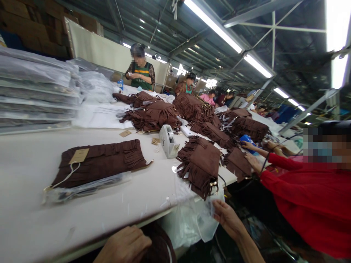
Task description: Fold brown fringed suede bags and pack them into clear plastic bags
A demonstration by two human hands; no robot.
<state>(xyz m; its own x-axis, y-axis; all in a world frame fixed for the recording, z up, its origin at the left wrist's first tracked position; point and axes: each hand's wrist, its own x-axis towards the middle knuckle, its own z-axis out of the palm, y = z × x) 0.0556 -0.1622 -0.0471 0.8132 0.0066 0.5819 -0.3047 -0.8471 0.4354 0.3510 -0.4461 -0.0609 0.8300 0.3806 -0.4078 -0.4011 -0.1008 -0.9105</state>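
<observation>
My left hand [124, 245] is at the bottom of the view, below the table's front edge, its fingers curled over a dark brown item [159, 244]. To the right, my right hand [226, 217] pinches the edge of a clear plastic bag [192, 223] that hangs over the table edge. Just above that hand, a brown fringed bag [203, 160] lies near the table's corner. Another brown fringed bag [101, 162] with a tan tag [79, 156] rests on the left part of the white table [24, 182], beside a clear plastic strip.
A tape dispenser [168, 142] stands mid-table, a white phone-like object [186, 131] behind it. Piles of brown fringed bags [156, 113] lie farther back. Plastic-wrapped stacks [35, 91] are at left. A person in red [309, 197] reaches in from the right; others work behind.
</observation>
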